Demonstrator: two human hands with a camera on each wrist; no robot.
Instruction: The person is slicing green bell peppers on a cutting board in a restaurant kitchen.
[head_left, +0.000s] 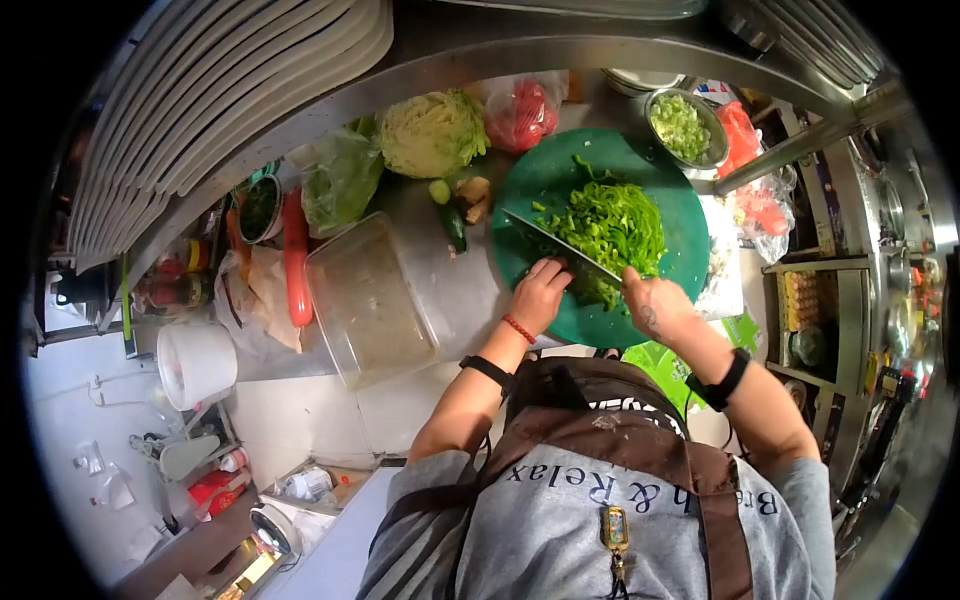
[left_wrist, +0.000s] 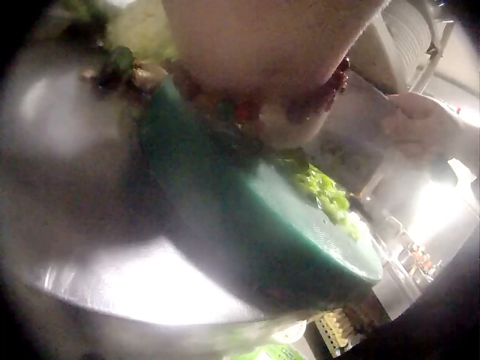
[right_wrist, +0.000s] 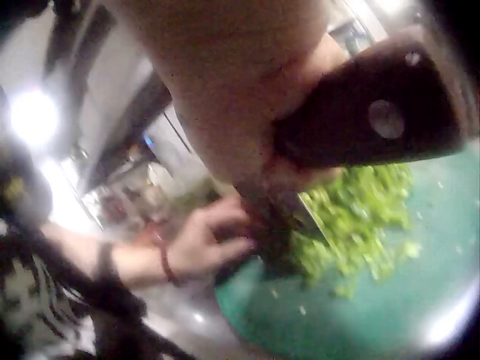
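A large knife (head_left: 578, 256) lies across the round green board (head_left: 525, 180), its blade slanting beside a heap of sliced green pepper (head_left: 625, 225). My right hand (head_left: 657, 303) grips the dark handle (right_wrist: 375, 112), which sticks out past the fist in the right wrist view. At the blade's left side, my left hand (head_left: 541, 296) has bent fingers on a dark green piece, largely hidden by fingers and blade. In the right wrist view, the left hand's (right_wrist: 206, 244) thumb and fingers reach round that piece. The left wrist view is blurred and shows the board (left_wrist: 300, 225) from its edge.
Left of the board are a clear tray (head_left: 375, 300), a cucumber piece (head_left: 454, 228), ginger (head_left: 474, 198) and a cabbage (head_left: 430, 135). A bowl of chopped greens (head_left: 682, 125) stands at the back right. A metal shelf (head_left: 560, 52) overhangs the back.
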